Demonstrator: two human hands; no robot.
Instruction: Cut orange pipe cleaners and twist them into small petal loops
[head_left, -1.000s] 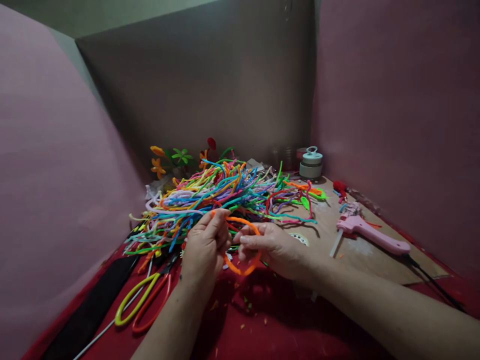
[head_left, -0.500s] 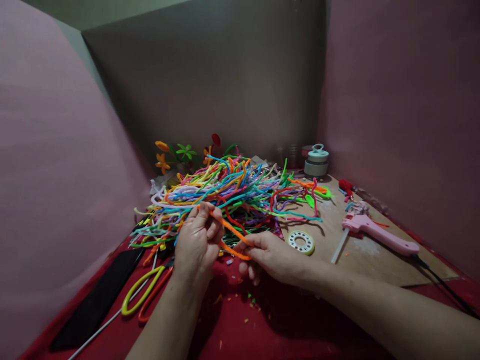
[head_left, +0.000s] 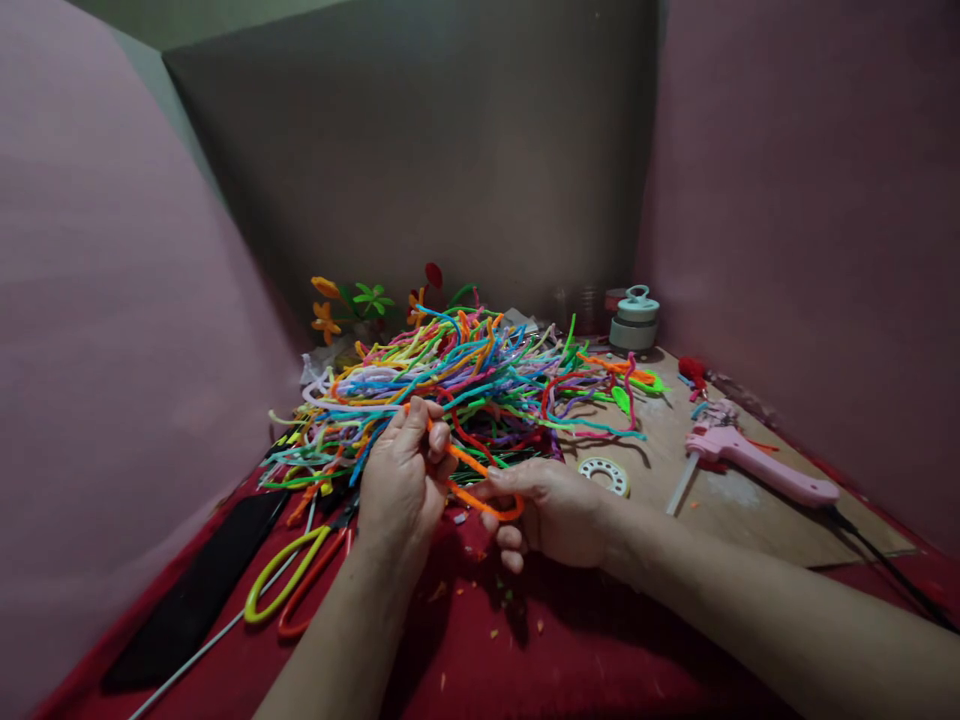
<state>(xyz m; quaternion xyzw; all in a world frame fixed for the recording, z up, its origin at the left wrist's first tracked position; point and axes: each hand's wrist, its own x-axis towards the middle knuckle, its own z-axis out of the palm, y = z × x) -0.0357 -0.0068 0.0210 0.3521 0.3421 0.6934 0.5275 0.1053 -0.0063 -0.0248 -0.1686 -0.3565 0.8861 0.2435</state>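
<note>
An orange pipe cleaner (head_left: 471, 462) is bent into a loop between my two hands. My left hand (head_left: 409, 475) pinches it between thumb and fingers, fingers curled. My right hand (head_left: 544, 505) grips the rounded end of the loop, with its thumb on top and the lower fingers curled beneath. Just behind the hands lies a big heap of multicoloured pipe cleaners (head_left: 450, 375). Scissors (head_left: 289, 580) with one yellow and one red handle rest left of my left forearm, their blades partly hidden.
On the right, a pink glue gun (head_left: 757, 470) with a cord lies on a brown board (head_left: 645, 480), near a white tape roll (head_left: 604, 476). A lidded pot (head_left: 634, 320) stands behind. Pipe-cleaner flowers (head_left: 326, 310) stand at the back left. A black flat strip (head_left: 195, 595) lies on the red cloth (head_left: 570, 660).
My right hand has shifted slightly right and turned, and the loop's end now shows rounded over its fingers. My left hand has moved a little right, still holding the orange pipe cleaner.
</note>
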